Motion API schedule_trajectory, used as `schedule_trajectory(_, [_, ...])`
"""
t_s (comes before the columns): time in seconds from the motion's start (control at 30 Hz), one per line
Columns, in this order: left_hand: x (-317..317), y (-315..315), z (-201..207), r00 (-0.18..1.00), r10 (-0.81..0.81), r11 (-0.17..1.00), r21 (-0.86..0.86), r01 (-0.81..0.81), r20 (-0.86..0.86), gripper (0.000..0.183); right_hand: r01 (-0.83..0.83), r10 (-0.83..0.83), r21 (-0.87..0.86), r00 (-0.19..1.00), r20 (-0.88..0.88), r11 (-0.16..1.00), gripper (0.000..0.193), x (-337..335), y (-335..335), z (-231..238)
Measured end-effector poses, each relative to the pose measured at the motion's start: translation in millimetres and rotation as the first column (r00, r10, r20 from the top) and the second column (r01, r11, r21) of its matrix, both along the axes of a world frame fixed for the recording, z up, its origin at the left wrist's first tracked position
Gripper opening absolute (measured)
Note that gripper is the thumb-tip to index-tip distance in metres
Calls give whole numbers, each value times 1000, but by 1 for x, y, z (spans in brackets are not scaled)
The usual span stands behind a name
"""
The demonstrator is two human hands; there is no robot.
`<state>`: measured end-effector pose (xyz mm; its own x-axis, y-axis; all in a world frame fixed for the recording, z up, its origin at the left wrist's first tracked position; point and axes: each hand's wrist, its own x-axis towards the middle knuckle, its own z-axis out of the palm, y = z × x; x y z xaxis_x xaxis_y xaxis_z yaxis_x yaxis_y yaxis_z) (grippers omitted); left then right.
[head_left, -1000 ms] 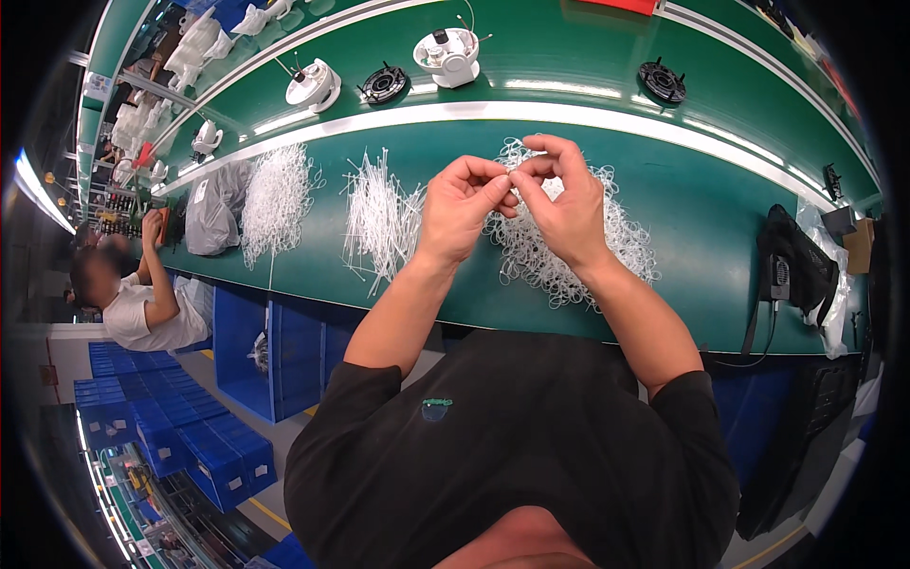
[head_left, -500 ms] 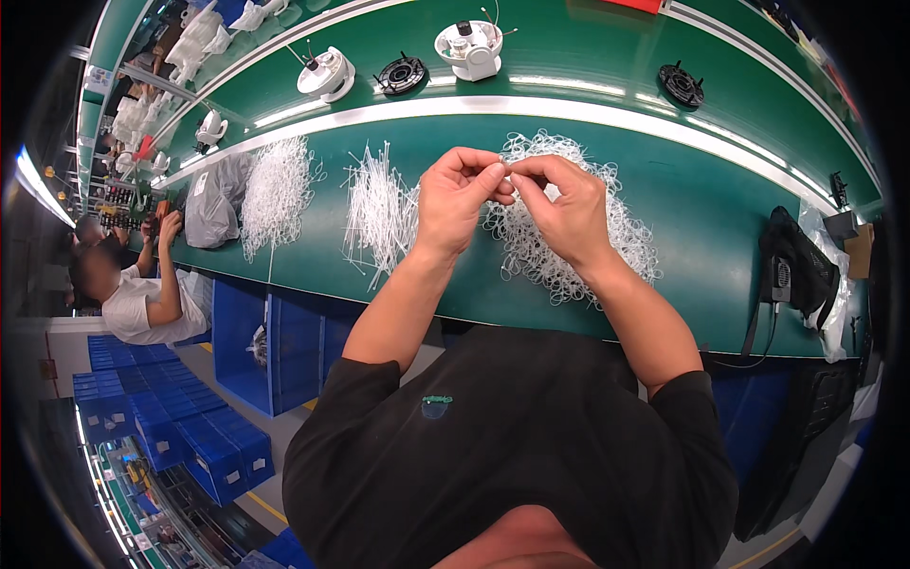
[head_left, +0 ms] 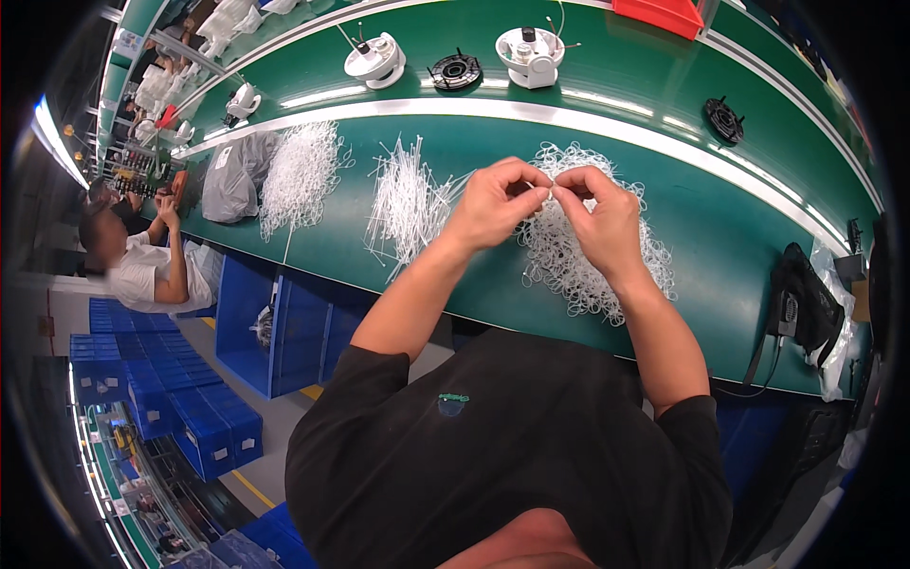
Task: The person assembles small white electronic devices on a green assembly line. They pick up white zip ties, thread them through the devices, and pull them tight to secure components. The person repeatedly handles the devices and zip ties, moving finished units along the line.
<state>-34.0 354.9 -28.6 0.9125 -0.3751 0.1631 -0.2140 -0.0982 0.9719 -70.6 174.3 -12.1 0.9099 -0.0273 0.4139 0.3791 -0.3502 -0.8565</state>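
My left hand and my right hand meet at the fingertips above the bench, thumbs and forefingers pinched together. Between them is a small white cable tie, mostly hidden by the fingers. Beneath and behind my right hand spreads a heap of white cable ties closed into loops. Left of my left hand lies a loose pile of straight white cable ties. Farther left is another heap of white looped ties.
Beyond a white rail stand white rounded housings with wires, black round bases and a red tray. A grey plastic bag lies left, a black bag right. Blue crates and a seated co-worker are at left.
The view has shifted, so the bench and its contents sit farther right and turned slightly. My fingertips have drawn closer into a pinch, and both hands stay over the looped heap.
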Motion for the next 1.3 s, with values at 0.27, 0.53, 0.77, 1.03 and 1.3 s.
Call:
schedule_trajectory(0.27, [110, 120, -21, 809, 439, 430, 700, -570, 390, 18, 118, -109, -155, 992, 69, 981, 15, 4, -38, 6])
schedule_trajectory(0.53, [120, 118, -28, 816, 473, 228, 848, -478, 333, 16, 155, -146, -190, 987, 62, 970, 15, 1, -48, -6])
schedule_trajectory(0.77, [124, 119, -29, 815, 499, 224, 865, -450, 295, 15, 126, -116, -185, 991, 65, 975, 13, -1, -45, -4])
schedule_trajectory(1.03, [130, 142, -20, 809, 502, 314, 807, -499, 305, 17, 105, -100, -156, 994, 41, 982, 12, -1, -45, -4])
schedule_trajectory(1.3, [123, 124, -17, 847, 490, 237, 904, -357, 206, 21, 104, -89, -222, 993, 77, 970, 12, 0, -44, -7])
